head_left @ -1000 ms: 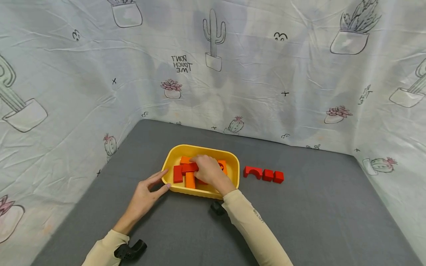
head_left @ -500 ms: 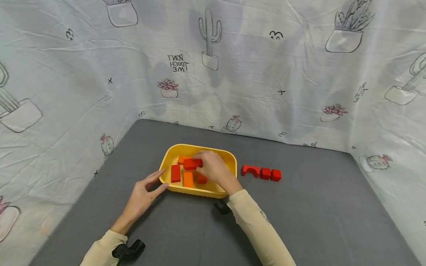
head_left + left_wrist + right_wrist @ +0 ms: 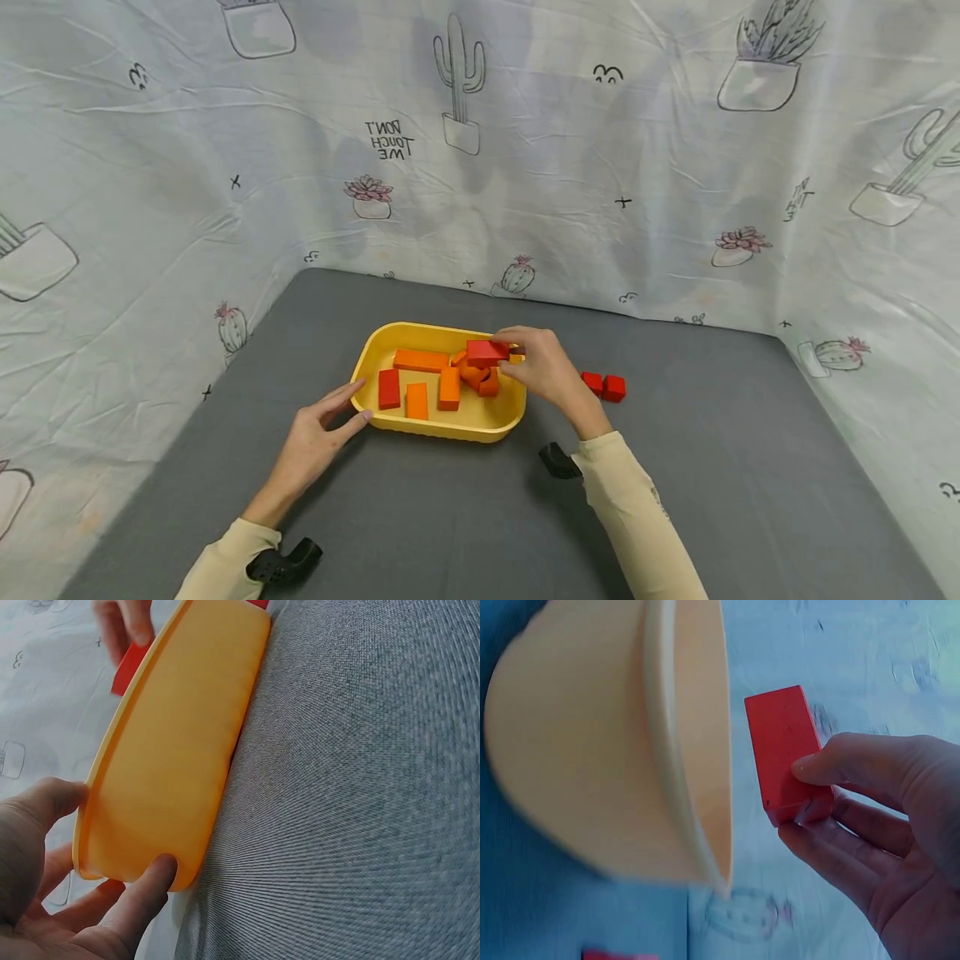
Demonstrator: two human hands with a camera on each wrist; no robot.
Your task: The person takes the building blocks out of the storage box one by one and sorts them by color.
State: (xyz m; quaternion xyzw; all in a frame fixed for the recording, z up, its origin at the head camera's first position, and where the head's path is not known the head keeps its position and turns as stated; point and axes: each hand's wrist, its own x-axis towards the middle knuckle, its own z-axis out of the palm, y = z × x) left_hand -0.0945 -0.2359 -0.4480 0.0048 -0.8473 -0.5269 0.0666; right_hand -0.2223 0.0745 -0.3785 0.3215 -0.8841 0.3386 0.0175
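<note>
A yellow plastic bin (image 3: 442, 430) sits on the grey surface with several red and orange toy blocks in it. My left hand (image 3: 311, 437) holds its left end, thumb and fingers against the rim and outer wall in the left wrist view. Above the bin's right part, my right hand (image 3: 551, 371) pinches a red rectangular block (image 3: 784, 746) between thumb and fingers. Below that block lie orange curved pieces (image 3: 477, 379). A red block (image 3: 388, 389) and orange blocks (image 3: 422, 360) rest farther left inside.
Two red cubes (image 3: 614, 388) lie on the grey surface (image 3: 712, 450) right of the bin. In the head view my right hand hides the spot beside them. A cloth printed with cacti (image 3: 555, 167) hangs around the surface.
My right hand has lifted the red block off the others and carried it rightward, uncovering orange pieces. It now hides the red arch block. My left hand stays on the bin's end.
</note>
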